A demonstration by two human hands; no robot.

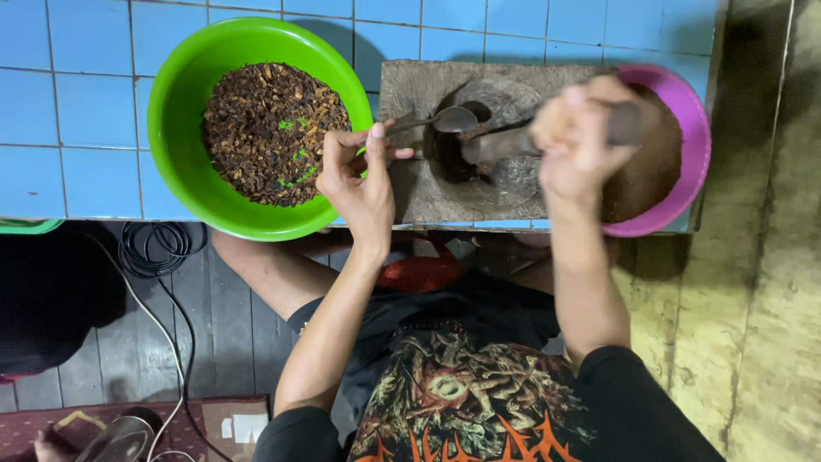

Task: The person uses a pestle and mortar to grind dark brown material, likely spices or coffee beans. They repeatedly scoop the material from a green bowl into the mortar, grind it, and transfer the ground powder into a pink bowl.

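- Left hand (363,184) pinches a metal spoon (440,121), its bowl over the stone mortar (479,141)
- Right hand (581,137) is closed around the pestle (505,141), whose tip sits in the mortar's hollow
- Green bowl (184,162) of brown chopped bits stands left on the blue tiled bench (77,94); pink bowl (693,145) right

Black short-sleeved shirt (479,376) — orange-and-tan graphic print — bare forearms.

I see the stone mortar (466,145) on the tabletop (77,111), between two bowls: the bowl of chopped pieces (184,162) at its left, the other bowl (688,154) at its right. The spoon (436,121) and pestle (513,141) reach into the mortar.
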